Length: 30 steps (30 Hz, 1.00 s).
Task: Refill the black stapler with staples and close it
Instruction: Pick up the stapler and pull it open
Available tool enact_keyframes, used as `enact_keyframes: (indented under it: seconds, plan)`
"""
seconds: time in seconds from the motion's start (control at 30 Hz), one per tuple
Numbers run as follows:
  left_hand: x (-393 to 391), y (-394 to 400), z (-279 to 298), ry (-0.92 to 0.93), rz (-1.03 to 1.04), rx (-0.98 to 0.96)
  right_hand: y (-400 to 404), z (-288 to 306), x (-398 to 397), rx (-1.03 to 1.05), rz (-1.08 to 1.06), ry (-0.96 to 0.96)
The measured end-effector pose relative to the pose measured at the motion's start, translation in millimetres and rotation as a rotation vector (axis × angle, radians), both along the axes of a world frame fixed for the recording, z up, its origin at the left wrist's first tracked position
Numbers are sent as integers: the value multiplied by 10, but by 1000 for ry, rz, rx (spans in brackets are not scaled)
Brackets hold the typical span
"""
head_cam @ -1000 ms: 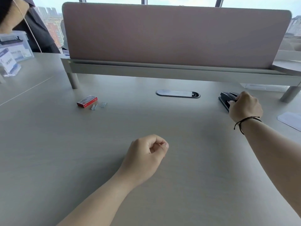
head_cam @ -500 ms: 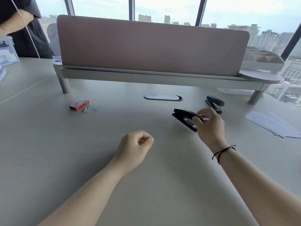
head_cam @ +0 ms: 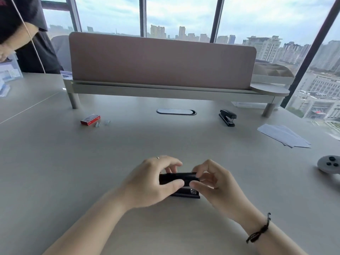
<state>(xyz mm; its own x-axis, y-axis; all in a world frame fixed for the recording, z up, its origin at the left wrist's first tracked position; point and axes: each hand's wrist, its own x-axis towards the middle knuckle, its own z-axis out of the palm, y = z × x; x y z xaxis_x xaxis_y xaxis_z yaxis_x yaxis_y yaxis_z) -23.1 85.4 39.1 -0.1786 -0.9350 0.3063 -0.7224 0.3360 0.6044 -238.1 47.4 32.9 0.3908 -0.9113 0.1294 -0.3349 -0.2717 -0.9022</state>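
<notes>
A black stapler [head_cam: 179,178] lies sideways on the grey desk [head_cam: 55,162] in front of me, between both hands. My left hand [head_cam: 152,181] grips its left end, thumb in front and fingers over the top. My right hand [head_cam: 213,183] pinches its right end with thumb and fingertips. The stapler's base shows below the hands. A red staple box [head_cam: 90,119] sits at the far left of the desk, with two loose staple strips [head_cam: 98,124] beside it. A second black stapler [head_cam: 227,117] stands at the far right, untouched.
A pink divider screen on a raised shelf [head_cam: 161,91] crosses the back of the desk, with an oval cable port [head_cam: 176,111] before it. White papers [head_cam: 284,135] and a grey controller [head_cam: 329,163] lie at right. Another person [head_cam: 24,34] stands at far left.
My right hand carried the stapler from the far right to the desk in front of me. My left hand, a loose fist before, now grips the stapler's left end.
</notes>
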Motion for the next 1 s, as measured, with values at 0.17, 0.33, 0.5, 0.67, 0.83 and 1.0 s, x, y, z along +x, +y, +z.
enact_keyframes:
  seconds: [0.17, 0.33, 0.5, 0.67, 0.83, 1.0]
  plan:
    - [-62, 272, -76, 18, 13, -41, 165, -83, -97, -5, 35, -18]
    - [-118, 475, -113, 59, 6, -20, 312, -166, -172, -6, 56, -71]
    - [-191, 538, -110, 63, 7, 21, 390, -180, -234, 69, 76, -58]
    - [-325, 478, -87, -67, 10, 15, 406, -191, -151, 36, 79, 112]
    - [-411, 425, -40, -72, -36, -20, 398, -171, -143, 47, 108, 122]
    - [-264, 448, 88, 118, -47, -38, 351, -170, -153, 74, 108, 177]
